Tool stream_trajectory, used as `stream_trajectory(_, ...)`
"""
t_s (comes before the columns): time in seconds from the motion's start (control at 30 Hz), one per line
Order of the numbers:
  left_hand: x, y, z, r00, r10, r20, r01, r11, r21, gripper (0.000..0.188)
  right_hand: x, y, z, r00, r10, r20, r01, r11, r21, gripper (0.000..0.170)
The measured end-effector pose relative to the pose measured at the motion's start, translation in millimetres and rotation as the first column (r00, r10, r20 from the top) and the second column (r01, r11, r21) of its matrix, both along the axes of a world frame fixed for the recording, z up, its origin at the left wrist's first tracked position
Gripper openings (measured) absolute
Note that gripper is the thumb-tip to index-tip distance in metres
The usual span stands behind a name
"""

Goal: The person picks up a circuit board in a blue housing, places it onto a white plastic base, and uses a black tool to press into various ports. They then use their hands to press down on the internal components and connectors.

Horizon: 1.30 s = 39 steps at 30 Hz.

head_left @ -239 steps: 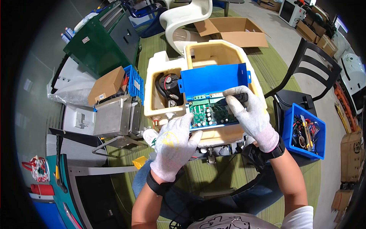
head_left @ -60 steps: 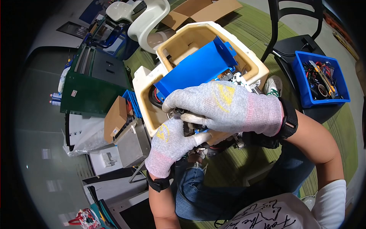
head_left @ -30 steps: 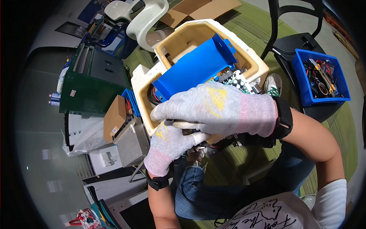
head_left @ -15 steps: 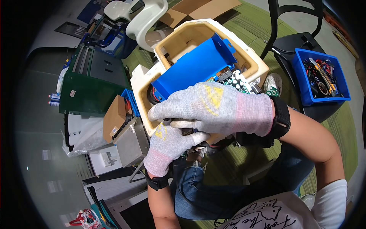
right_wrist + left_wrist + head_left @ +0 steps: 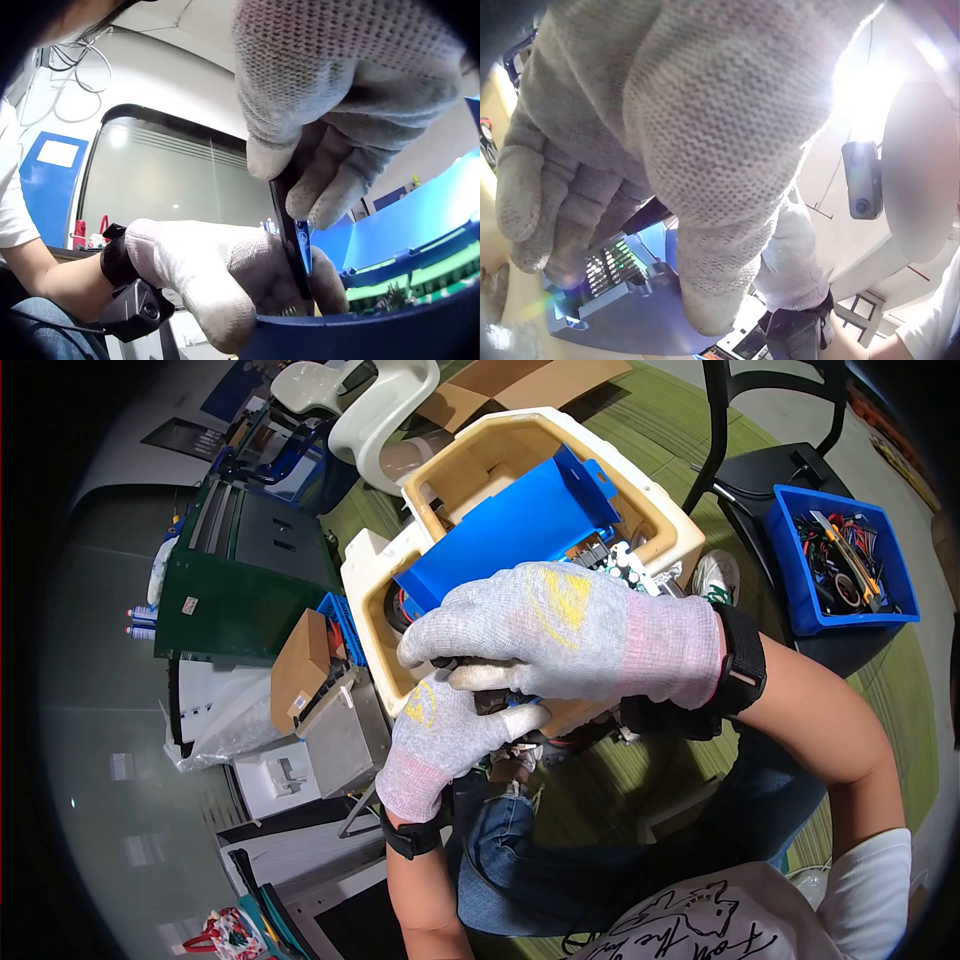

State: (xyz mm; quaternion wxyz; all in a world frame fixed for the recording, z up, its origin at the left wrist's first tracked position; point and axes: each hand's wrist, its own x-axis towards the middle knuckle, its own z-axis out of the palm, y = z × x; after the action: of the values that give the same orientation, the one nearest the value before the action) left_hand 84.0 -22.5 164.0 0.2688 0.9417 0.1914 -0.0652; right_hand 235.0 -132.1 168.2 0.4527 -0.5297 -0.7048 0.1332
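A blue metal casing (image 5: 510,535), its lid raised, lies tilted over a cream plastic shell (image 5: 675,540). Green circuit boards show in it in the right wrist view (image 5: 375,298). My gloved left hand (image 5: 435,735) grips the casing's near left end, thumb outside, other fingers over the board side (image 5: 615,270). Above it, my gloved right hand (image 5: 560,630) pinches a thin black tool (image 5: 286,232) between thumb and fingers, pointing down beside the left fingers. Where the tool's tip touches is hidden.
A blue bin of tools and wires (image 5: 800,595) sits on a black chair (image 5: 775,475) at right. White chair (image 5: 375,435) and open carton (image 5: 530,385) stand behind. At left are a green cabinet (image 5: 230,585), a small carton (image 5: 300,660) and a metal box (image 5: 345,735).
Since the earliest frame the casing has turned and my right hand has crossed left over it, beside my left. In the last half second the right hand has lifted slightly; the left stays put.
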Motion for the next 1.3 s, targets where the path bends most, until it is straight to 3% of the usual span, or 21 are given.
stream_trajectory(0.07, -3.0, 1.9, -4.0, 0.995, -0.048, 0.09, 0.046, 0.999, 0.02, 0.047, -2.9, 0.7, -2.5, 1.0, -0.01, -0.016, 0.012, 0.996, 0.091, 0.027)
stream_trajectory(0.17, -4.0, -1.9, -5.6, 0.982, 0.05, 0.18, -0.031, 0.994, -0.109, 0.044, -7.0, 3.4, -5.4, 1.0, -0.01, -0.024, 0.013, 0.988, 0.151, 0.026)
stream_trajectory(0.3, -4.2, 0.7, -4.1, 0.995, 0.011, 0.098, -0.002, 0.996, -0.089, 0.041, -7.0, 3.1, -3.1, 1.0, -0.024, 0.001, 0.024, 0.99, 0.141, 0.028)
stream_trajectory(0.4, -3.0, 0.9, -1.3, 0.999, 0.015, 0.034, -0.012, 0.997, -0.071, 0.042, -6.1, 5.3, -9.6, 1.0, -0.01, -0.023, 0.016, 0.962, 0.271, 0.033)
stream_trajectory(0.5, -4.1, 0.8, -2.0, 1.0, 0.013, 0.011, -0.013, 1.0, 0.023, 0.045, -3.1, 5.1, -9.7, 0.999, 0.039, -0.026, -0.029, 0.954, 0.297, 0.038)
stream_trajectory(0.57, -4.4, 1.6, -2.7, 1.0, -0.013, 0.007, 0.012, 0.992, 0.127, 0.046, -1.0, 4.1, -8.3, 0.999, 0.036, -0.01, -0.032, 0.962, 0.269, 0.039)
stream_trajectory(0.8, -0.8, 0.6, -0.5, 1.0, 0.017, -0.014, -0.017, 1.0, 0.013, 0.046, -1.3, -0.8, -2.4, 0.998, -0.06, -0.004, 0.06, 0.984, 0.167, 0.039)
stream_trajectory(0.97, -1.5, 0.1, -0.2, 0.999, 0.0, 0.042, 0.001, 1.0, -0.015, 0.044, -2.3, 1.4, -1.5, 0.996, -0.05, 0.077, 0.033, 0.979, 0.201, 0.038)
stream_trajectory(1.07, 2.1, -1.7, 5.8, 0.995, 0.094, -0.042, -0.102, 0.967, -0.233, 0.065, -2.7, 1.9, -3.2, 0.995, -0.047, 0.093, 0.024, 0.972, 0.235, 0.037)
stream_trajectory(1.3, 5.2, -6.0, 12.1, 0.991, 0.088, -0.1, -0.103, 0.981, -0.162, 0.067, -4.2, 3.8, -3.8, 0.999, -0.043, 0.026, 0.039, 0.987, 0.159, 0.026)
